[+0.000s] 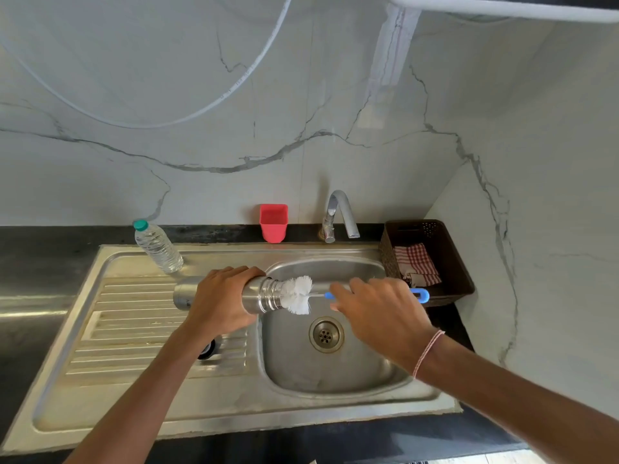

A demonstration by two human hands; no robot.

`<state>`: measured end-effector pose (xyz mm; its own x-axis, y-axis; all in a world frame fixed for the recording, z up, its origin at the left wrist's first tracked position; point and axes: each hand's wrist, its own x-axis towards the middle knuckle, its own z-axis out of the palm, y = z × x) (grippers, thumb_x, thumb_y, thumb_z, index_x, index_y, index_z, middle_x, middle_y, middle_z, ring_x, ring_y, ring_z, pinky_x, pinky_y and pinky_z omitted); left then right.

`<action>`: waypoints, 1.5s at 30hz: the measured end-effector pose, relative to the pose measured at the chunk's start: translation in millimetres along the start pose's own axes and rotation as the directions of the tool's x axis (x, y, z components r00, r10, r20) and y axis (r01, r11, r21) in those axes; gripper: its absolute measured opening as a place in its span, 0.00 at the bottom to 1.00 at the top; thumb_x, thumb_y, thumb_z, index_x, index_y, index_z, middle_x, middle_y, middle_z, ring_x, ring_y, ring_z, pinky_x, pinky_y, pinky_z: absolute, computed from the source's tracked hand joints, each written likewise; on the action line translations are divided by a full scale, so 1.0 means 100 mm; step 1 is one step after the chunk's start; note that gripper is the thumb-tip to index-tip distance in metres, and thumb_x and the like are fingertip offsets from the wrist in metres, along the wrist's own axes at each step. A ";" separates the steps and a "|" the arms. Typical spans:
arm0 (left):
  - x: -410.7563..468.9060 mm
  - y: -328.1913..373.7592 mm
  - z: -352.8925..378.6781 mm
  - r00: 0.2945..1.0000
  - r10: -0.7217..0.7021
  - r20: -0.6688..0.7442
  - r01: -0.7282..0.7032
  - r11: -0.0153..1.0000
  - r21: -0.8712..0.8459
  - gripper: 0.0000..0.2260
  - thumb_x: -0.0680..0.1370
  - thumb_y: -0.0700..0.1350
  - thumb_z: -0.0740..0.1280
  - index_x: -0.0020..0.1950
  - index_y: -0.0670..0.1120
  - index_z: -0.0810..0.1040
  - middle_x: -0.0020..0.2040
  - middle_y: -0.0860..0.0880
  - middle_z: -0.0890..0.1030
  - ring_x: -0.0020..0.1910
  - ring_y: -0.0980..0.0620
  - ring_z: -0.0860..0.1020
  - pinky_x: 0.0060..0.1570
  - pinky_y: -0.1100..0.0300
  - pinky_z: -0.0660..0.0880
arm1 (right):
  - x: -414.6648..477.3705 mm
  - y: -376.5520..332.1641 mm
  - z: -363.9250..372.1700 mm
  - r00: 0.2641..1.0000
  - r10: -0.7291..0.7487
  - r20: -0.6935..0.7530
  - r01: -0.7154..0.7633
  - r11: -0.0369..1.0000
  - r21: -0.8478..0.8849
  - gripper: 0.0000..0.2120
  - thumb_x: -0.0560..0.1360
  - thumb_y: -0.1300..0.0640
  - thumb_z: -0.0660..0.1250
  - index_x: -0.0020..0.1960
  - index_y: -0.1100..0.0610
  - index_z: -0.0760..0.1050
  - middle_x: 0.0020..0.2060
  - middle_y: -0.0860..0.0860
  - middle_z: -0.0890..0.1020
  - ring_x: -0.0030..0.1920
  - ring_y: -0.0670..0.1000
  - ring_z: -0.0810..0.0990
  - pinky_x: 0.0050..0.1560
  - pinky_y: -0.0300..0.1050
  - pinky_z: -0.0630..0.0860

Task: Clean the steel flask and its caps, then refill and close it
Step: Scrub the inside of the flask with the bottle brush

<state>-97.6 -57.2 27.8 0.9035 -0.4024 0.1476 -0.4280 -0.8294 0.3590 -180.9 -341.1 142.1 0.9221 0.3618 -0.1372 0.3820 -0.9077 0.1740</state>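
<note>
Steel flask: lay on its side above the left edge of the sink basin, open mouth turned right over the bowl, probably so that drips would fall there and not on the worktop. Was gripped round its middle by the left hand, fingers wrapped over the top, seemingly to brace it against the push of scrubbing.

Bottle brush: sat with its white bristles right at the mouth, mostly outside, lined up with the neck for a straight entry. Was held by its blue handle in the curled fingers of the right hand.

Dark round piece, likely a cap: rested on the drainboard, half hidden under the left forearm.

Plastic water bottle: stood at the back of the drainboard, perhaps kept close for the refill.

Judged stage: scrubbing the flask's mouth and inside; caps, refill and closing not yet done.
</note>
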 end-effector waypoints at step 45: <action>-0.05 0.14 0.02 1.000 0.007 0.010 -0.007 0.999 0.033 0.30 0.55 0.56 0.79 0.56 0.61 0.77 0.44 0.62 0.82 0.42 0.54 0.82 0.41 0.59 0.72 | -0.07 0.00 0.18 0.997 0.074 -0.037 -0.067 0.986 0.152 0.05 0.81 0.53 0.64 0.49 0.50 0.78 0.31 0.47 0.76 0.29 0.50 0.75 0.30 0.45 0.74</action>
<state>-108.4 -67.3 30.5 0.9004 -0.4118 0.1406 -0.4348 -0.8390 0.3272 -188.7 -347.0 125.6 0.9494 0.3015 -0.0882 0.3053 -0.9517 0.0327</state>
